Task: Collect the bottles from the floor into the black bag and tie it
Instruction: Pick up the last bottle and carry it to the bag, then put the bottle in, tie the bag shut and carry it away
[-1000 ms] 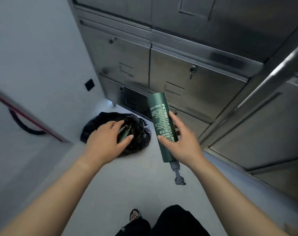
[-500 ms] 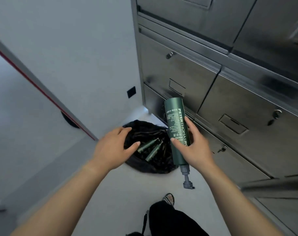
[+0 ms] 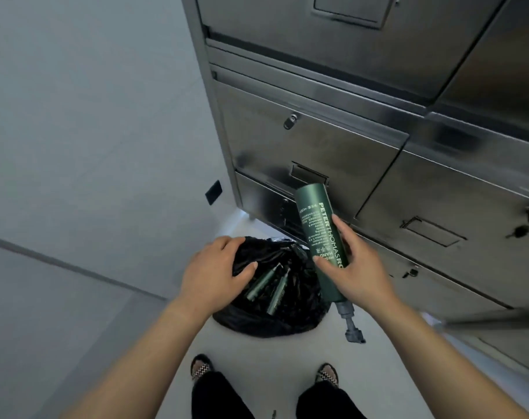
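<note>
A green pump bottle (image 3: 320, 237), pump end down, is gripped in a person's right hand (image 3: 357, 273) just above the right edge of a black bag (image 3: 287, 322) on the pale floor (image 3: 257, 352). The left hand (image 3: 212, 273) curls over the bag's left rim, gripping it. Two more green bottles (image 3: 261, 284) lie inside, beside steel cabinets (image 3: 317, 146).

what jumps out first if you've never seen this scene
A tall green bottle, pump end down, sits in the right hand at centre. Just left of it, the left hand grips a black bag on the floor with two more bottles inside, beside steel cabinets.
</note>
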`<state>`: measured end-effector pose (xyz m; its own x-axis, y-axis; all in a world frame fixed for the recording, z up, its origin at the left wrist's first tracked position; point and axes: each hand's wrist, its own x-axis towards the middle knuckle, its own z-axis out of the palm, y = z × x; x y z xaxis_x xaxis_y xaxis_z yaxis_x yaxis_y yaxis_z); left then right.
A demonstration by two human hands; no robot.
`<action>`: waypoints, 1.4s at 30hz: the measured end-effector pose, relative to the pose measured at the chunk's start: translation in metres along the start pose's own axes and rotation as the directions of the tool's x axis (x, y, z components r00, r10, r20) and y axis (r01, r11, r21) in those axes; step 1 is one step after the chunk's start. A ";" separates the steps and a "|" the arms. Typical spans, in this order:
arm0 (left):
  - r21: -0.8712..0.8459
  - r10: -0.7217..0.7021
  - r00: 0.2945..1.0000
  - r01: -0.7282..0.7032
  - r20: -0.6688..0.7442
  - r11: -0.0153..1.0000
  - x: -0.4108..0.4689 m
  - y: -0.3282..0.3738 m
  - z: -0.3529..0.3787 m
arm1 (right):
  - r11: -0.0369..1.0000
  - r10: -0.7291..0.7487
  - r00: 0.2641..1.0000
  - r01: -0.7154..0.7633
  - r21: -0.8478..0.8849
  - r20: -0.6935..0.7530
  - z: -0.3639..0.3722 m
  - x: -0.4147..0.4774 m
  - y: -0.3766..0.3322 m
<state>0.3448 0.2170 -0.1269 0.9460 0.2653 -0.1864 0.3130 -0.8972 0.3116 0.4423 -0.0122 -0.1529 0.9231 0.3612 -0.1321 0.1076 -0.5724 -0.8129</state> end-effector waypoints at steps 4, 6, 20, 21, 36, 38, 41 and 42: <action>0.026 0.171 0.979 -0.175 0.111 0.984 0.037 -0.037 -0.002 | 0.993 0.119 0.987 -0.118 0.009 -0.107 0.043 -0.009 -0.006; 0.058 0.245 0.959 -0.255 0.142 0.965 0.054 -0.055 -0.001 | 0.985 0.175 0.971 -0.173 0.027 -0.163 0.069 -0.013 -0.006; -0.002 0.294 0.934 -0.300 0.204 0.954 0.166 -0.155 0.229 | 0.935 0.351 0.927 -0.339 0.107 -0.130 0.241 0.064 0.204; -0.018 0.288 0.935 -0.291 0.208 0.957 0.174 -0.164 0.261 | 0.936 0.349 0.930 -0.339 0.101 -0.113 0.261 0.072 0.230; 0.148 0.447 0.885 -0.463 0.129 0.874 0.290 -0.283 0.613 | 0.931 0.065 0.998 -0.052 -0.361 0.024 0.450 0.200 0.531; 0.171 0.481 0.870 -0.493 0.108 0.853 0.297 -0.283 0.622 | 0.894 0.025 0.999 -0.004 -0.448 0.041 0.452 0.202 0.541; 0.067 0.403 0.910 -0.410 0.098 0.910 0.282 -0.280 0.625 | 0.935 0.110 0.994 -0.109 -0.339 -0.016 0.454 0.178 0.538; 0.061 0.388 0.915 -0.396 0.107 0.916 0.276 -0.279 0.627 | 0.949 0.143 0.989 -0.147 -0.281 -0.033 0.457 0.172 0.536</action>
<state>0.4657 0.3188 -0.8495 0.9784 -0.1432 -0.1492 -0.0928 -0.9487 0.3023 0.4900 0.0796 -0.8704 0.9406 0.2510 -0.2286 0.0701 -0.8025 -0.5926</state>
